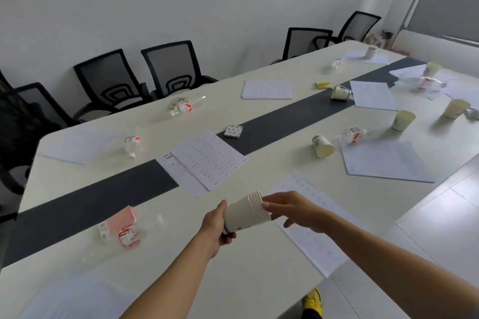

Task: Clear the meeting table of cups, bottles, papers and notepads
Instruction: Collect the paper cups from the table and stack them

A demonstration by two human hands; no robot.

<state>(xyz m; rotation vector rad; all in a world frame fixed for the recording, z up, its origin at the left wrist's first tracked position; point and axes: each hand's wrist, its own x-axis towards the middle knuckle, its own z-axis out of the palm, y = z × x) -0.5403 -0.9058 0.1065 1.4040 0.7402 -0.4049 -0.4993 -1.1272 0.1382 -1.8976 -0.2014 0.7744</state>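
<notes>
My left hand (217,228) grips the base end of a stack of nested white paper cups (245,212), held on its side above the near table edge. My right hand (290,210) touches the rims of the stack with its fingertips. More paper cups stand or lie further along the table: a tipped cup (322,146), an upright cup (402,120) and another cup (455,109). Clear plastic bottles lie about, one by a pink notepad (121,221), another bottle (132,143) further off. Printed sheets (207,160) lie across the dark centre strip.
The long white table (246,280) has a dark strip (90,199) down its middle. Black mesh chairs (168,70) line the far side by the wall. A small patterned notepad (233,131) and a yellow pad (322,84) lie further along. Tiled floor runs along the right.
</notes>
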